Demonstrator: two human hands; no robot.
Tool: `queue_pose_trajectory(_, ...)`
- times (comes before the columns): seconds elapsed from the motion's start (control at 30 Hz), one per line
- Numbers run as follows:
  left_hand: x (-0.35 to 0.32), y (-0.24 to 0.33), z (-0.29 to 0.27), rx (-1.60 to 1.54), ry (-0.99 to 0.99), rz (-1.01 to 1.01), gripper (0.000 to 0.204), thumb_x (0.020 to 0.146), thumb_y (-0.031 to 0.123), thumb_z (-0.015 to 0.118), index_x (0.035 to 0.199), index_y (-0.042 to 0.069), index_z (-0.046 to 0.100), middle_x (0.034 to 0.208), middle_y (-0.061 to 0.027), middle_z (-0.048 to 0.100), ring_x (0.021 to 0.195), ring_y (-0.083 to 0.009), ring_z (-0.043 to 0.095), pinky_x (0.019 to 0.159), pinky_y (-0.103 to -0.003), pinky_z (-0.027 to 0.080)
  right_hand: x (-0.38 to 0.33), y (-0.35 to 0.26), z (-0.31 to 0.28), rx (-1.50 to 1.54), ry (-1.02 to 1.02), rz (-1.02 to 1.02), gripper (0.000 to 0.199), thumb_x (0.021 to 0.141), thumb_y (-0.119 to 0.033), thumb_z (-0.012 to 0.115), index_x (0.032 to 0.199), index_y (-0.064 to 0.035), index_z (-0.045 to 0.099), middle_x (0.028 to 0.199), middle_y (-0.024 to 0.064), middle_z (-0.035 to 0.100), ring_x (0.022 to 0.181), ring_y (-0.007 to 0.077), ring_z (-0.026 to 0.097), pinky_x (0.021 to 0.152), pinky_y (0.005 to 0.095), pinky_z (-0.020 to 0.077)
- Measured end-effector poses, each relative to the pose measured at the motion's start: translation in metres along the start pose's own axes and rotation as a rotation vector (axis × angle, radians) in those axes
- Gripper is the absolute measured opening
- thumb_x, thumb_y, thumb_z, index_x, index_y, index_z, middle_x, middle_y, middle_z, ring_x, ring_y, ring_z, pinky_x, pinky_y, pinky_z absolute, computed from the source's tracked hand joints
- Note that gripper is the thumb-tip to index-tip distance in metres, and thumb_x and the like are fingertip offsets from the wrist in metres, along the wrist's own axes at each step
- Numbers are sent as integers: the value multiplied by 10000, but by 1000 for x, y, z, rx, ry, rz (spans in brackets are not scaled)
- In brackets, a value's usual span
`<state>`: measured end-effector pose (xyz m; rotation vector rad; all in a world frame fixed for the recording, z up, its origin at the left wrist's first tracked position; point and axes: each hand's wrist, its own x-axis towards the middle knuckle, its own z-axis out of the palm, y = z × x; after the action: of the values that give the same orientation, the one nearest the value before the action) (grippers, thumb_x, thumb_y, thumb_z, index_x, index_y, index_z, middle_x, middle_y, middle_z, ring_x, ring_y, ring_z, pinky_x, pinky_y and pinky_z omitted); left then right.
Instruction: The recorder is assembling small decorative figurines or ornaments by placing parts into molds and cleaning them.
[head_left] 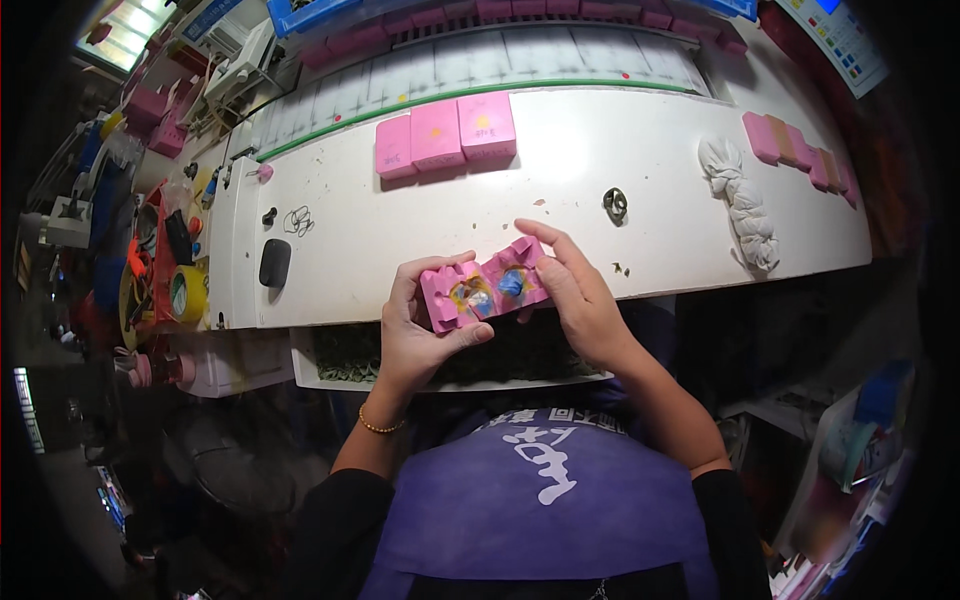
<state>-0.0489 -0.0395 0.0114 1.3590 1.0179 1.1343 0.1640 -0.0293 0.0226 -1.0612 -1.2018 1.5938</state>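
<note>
Over the table's front edge, I hold an opened pink block mould with its inner faces turned up. My left hand (410, 335) grips the left mould half (436, 303), thumb along its near edge. The cavity in that half has yellow stains and a whitish-blue patch. My right hand (583, 305) holds the right mould half (501, 264), its thumb on the face and index finger at the far corner. A blue lump (513, 284) sits in the cavity there. Both halves meet or nearly meet along the middle; whether they are joined I cannot tell.
Three pink blocks (437, 134) stand farther back on the white table (560, 150). At right are a twisted white cloth (742, 205) and banded pink blocks (778, 140). Dark bands (615, 205) lie nearer. Below is a tray of dark green scraps (345, 352); yellow tape (188, 293) sits left.
</note>
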Motion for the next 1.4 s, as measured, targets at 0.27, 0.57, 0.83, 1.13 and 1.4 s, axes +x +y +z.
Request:
queue_pose_trajectory(0.27,-4,2,0,-39,4,12,687,752,89,890,1296,33,475,1398,-208,562,1268,-222,564,1070,-357,473,-3,-14,-17,-364,-92,-207,403,1028,-155,556,1420,-103,481,984,124,683,904,168,677,816,314,537)
queue_pose_trajectory(0.57,-12,9,-8,35,28,-74,413,876,3,700,1246,-22,519,1207,-122,636,1054,-139,619,943,-285,490,-13,-14,-32,-173,-129,-13,275,966,-69,644,1202,-48,504,962,117,679,835,140,674,768,294,528)
queue_pose_trajectory(0.83,3,47,-11,489,-145,-38,534,795,9,752,1298,64,584,929,-103,723,811,-167,703,785,-281,539,-21,-20,-23,-573,-59,-449,392,929,57,579,1307,-24,510,1011,136,662,885,215,661,784,367,543)
queue_pose_trajectory(1.13,5,22,-1,997,-82,644,401,721,-39,719,1119,-20,677,1041,-171,728,981,-314,709,882,-420,523,-19,5,-27,-1041,118,-905,386,827,41,649,1213,38,643,1124,183,687,995,307,667,820,394,584)
queue_pose_trajectory(1.4,-4,16,9,918,-77,616,429,704,-25,739,1129,-11,681,1090,-150,729,967,-313,704,844,-403,521,-17,20,-25,-937,231,-964,410,820,89,669,1214,6,597,1059,162,692,895,325,675,745,370,575)
